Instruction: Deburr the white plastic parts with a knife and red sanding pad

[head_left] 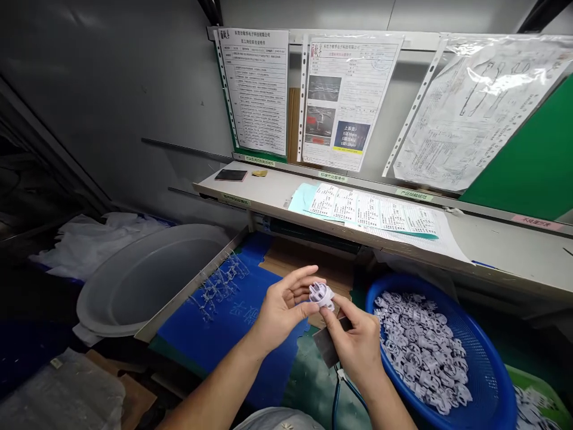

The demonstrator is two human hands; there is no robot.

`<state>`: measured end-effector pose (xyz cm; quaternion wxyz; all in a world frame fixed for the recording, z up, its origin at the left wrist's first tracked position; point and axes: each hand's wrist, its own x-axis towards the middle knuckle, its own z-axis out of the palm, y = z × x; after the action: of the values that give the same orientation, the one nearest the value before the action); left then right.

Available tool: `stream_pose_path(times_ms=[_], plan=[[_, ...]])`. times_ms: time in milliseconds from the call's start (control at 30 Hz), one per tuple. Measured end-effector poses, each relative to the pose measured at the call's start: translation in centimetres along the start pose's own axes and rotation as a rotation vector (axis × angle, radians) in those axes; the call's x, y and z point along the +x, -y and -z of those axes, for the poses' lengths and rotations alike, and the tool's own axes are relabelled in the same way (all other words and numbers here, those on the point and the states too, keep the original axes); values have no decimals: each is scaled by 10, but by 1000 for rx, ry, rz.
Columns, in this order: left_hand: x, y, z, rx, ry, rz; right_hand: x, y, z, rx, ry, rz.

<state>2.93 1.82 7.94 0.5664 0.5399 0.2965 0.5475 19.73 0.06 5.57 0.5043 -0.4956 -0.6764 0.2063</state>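
Where the part sits: one lilac-white moulded plastic part [321, 295], held between both hands above a blue mat [215, 322]
Left hand [282, 307]: gripping the part with curled fingers
Right hand [353, 340]: pinching the part, one dark flat piece [326, 345] touching it
Basket: one blue basket [486, 352], heaped with many like parts [421, 352]

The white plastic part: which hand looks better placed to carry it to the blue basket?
Right, probably. The right hand pinches the white part and sits beside the blue basket, while the left hand is farther from the basket.
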Motion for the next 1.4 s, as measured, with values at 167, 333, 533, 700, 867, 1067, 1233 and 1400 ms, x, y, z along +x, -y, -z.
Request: stream_pose_path(times_ms=[167, 333, 533, 700, 867, 1067, 1233, 1400], plan=[[4, -1, -13, 141, 10, -59, -5, 1, 5, -251, -215, 298], [7, 3, -33, 167, 59, -94, -10, -2, 14, -424, -347, 395], [15, 15, -53, 84, 154, -46, -20, -9, 36, -568, -440, 393], [19, 30, -74, 11, 247, -7, -31, -12, 61, -743, -499, 409], [23, 42, -98, -40, 347, 4, -47, -20, 82, -821, -492, 325], [27, 51, -127, -71, 404, 36, -63, -29, 100, -648, -560, 128], [29, 52, -150, 11, 448, 78, -72, -34, 106, -630, -650, 26], [30, 47, -166, 86, 487, 90, -77, -38, 106, -508, -693, -133]])
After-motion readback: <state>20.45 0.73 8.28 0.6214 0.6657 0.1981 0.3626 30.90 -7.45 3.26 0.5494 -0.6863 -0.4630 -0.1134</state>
